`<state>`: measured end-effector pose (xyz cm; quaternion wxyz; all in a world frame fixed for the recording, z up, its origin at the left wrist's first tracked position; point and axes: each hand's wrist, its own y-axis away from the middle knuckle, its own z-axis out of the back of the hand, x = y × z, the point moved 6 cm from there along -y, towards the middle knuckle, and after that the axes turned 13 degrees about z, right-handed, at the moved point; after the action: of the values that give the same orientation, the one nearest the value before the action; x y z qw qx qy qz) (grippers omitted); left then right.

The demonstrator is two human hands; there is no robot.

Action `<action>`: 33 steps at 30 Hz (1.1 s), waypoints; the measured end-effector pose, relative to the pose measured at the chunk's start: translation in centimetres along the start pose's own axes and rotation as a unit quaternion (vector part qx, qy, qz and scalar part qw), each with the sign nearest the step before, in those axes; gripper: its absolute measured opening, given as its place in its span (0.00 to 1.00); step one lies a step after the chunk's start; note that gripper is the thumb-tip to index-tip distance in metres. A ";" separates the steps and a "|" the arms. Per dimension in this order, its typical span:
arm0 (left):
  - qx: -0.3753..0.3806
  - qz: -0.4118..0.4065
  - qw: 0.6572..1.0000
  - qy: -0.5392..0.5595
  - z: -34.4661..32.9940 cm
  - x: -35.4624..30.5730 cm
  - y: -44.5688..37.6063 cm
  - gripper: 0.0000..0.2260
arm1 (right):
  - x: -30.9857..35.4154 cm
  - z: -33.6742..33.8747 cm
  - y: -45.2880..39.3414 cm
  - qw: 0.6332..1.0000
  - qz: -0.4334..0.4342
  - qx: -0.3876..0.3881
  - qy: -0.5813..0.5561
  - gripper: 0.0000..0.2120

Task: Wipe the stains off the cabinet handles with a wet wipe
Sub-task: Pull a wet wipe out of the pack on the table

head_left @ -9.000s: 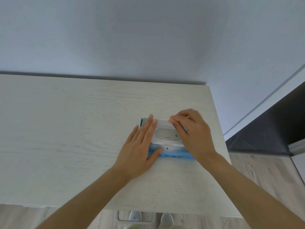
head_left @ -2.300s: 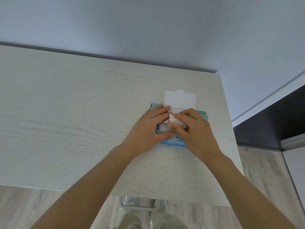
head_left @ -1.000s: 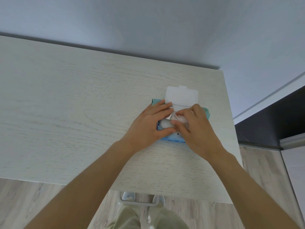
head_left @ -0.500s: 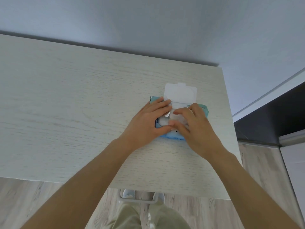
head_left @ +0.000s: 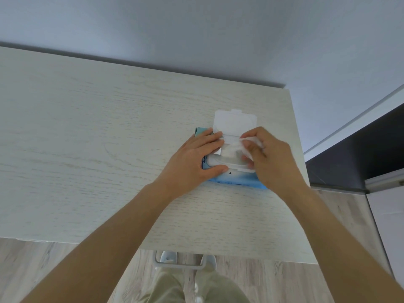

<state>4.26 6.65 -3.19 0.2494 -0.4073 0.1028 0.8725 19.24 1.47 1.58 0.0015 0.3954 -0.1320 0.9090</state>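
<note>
A blue wet-wipe pack (head_left: 235,179) lies on the pale wooden cabinet top (head_left: 87,138) near its right end, its white lid (head_left: 235,121) flipped open toward the wall. My left hand (head_left: 194,162) lies flat on the pack's left side, fingers straight, thumb along the front of the opening. My right hand (head_left: 273,160) pinches a white wet wipe (head_left: 236,147) that stretches up out of the opening. One metal cabinet handle (head_left: 178,263) shows below the top's front edge.
A grey wall rises behind the cabinet top. To the right, a dark surface (head_left: 354,154) and a white panel (head_left: 389,215) stand beside the cabinet. Wooden floor, my trousers and shoes show below the front edge.
The lid, closed nine seconds ago, now stands open. In the last half second my right hand has lifted up and to the right, drawing the wipe further out of the opening.
</note>
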 end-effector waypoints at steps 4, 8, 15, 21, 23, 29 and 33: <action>-0.004 -0.004 1.000 -0.002 0.0 -0.2 0.1 0.28 | -0.3 -1.5 0.6 0.997 0.044 0.030 0.063 0.08; 0.000 -0.007 1.000 -0.013 0.2 -0.4 0.1 0.29 | -0.3 -1.6 0.9 0.997 0.048 0.022 0.058 0.08; -0.009 -0.014 0.998 -0.065 0.4 -0.7 -0.1 0.30 | -1.0 0.4 1.0 1.000 -0.018 -0.014 0.022 0.09; -0.013 -0.044 0.997 -0.069 0.6 -1.4 0.3 0.36 | -0.4 1.0 1.1 1.000 -0.010 -0.013 -0.015 0.10; -0.001 -0.012 0.999 -0.036 0.5 -1.2 0.3 0.42 | -0.4 1.2 1.1 1.000 -0.006 -0.014 -0.002 0.09; 0.020 -0.083 0.978 -0.189 -0.6 -1.8 1.1 0.32 | -0.8 1.4 1.4 0.999 -0.014 -0.028 -0.001 0.08; 0.036 -0.123 0.943 -0.308 -1.3 -2.3 1.3 0.30 | -1.0 1.0 1.2 0.999 -0.006 -0.006 0.033 0.08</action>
<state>5.64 4.22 -2.34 0.3885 -0.1192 0.0011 0.9137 20.47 0.18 1.25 0.0135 0.3660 -0.1348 0.9207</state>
